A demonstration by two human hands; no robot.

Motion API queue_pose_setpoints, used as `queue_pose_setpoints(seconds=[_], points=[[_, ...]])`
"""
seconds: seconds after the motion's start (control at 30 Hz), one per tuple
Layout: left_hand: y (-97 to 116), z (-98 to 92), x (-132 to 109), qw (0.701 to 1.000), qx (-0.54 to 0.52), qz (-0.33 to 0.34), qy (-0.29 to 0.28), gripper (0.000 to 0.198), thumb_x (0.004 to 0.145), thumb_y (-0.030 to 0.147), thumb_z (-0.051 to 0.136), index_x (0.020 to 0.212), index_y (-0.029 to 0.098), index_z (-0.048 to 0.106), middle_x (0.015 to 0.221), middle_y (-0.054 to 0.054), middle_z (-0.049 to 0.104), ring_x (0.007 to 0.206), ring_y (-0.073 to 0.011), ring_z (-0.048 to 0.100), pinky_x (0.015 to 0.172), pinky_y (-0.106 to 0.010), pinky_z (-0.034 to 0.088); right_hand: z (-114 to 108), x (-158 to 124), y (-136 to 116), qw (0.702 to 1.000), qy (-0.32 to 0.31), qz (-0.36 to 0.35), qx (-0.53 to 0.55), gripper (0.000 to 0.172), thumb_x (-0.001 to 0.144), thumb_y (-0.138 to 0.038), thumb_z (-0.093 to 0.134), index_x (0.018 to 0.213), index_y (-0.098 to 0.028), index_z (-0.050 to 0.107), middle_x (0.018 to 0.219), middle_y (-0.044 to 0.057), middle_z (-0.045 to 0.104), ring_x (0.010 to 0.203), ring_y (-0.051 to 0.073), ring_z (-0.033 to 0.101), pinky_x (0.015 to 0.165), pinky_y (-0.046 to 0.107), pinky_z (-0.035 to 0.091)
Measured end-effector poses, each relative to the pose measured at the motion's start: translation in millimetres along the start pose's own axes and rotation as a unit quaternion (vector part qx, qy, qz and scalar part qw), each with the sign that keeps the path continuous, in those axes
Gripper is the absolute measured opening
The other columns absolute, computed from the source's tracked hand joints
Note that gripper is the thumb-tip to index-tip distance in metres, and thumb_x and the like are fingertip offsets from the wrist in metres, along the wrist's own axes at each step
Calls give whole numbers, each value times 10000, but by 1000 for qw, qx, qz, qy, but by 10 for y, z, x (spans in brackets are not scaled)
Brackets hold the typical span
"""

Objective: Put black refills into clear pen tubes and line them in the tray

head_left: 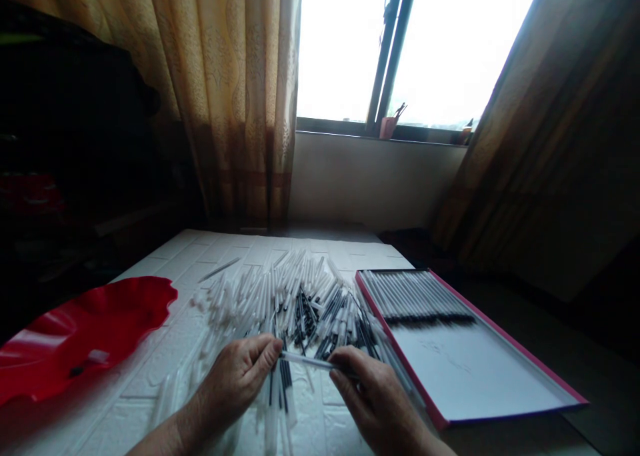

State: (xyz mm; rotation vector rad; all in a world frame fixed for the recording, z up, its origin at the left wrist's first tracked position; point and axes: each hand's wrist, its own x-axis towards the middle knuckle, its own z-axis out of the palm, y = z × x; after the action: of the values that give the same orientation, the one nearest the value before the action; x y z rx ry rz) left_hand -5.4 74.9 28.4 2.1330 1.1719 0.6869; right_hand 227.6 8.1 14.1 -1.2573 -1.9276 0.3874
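A clear pen [306,360] lies level between my two hands above the front of the table. My left hand [240,369] pinches its left end, and my right hand [373,393] has its fingers closed round the right end, which they hide. Just beyond my hands spreads a loose heap of clear pen barrels [260,289]. Black pen parts [305,313], perhaps refills and caps, lie in its middle and toward its right side. To the right, a shallow box with a pink rim [395,343] holds a row of pens [420,296] side by side at its far end.
On the left stands a red wavy-edged bowl [115,309] with a few small pieces in it. The white brick-patterned table [175,263] carries everything. Behind it are a curtain [225,96] and a window, with a small pink cup [387,127] on the sill.
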Motion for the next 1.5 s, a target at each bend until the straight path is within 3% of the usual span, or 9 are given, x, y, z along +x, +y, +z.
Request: queue_pose_setpoints(seconds=[0.3,0.53,0.87,1.5], points=[[11,-23,-4,1000,5,9,4,408,926,518,284,653,232,386,607,43,418,574,-157,473,566,-253,324,-10,11,-5,1000,-8,-4,-7,138,941,-239,471,925,-187,598,774,39,664,657,162,623,604,244,462],[22,-23,6,1000,-6,3,1,434,910,534,285,592,243,329,551,61,331,519,-139,393,516,-246,292,-1,-11,38,1000,-24,1,-12,119,955,-232,469,946,-199,583,808,29,658,701,162,625,642,248,460],[26,-29,-15,1000,-20,18,8,404,937,496,316,640,233,388,584,49,411,550,-145,452,525,-229,335,-17,3,16,1000,-17,-8,-16,109,952,-215,475,951,-200,583,809,32,667,705,164,638,642,241,473],[-27,-13,-20,999,-27,36,1,395,948,467,346,641,225,408,570,57,411,528,-135,452,501,-222,333,0,-9,32,999,-29,-1,-17,114,955,-224,465,947,-203,576,821,36,669,714,163,634,654,248,469]])
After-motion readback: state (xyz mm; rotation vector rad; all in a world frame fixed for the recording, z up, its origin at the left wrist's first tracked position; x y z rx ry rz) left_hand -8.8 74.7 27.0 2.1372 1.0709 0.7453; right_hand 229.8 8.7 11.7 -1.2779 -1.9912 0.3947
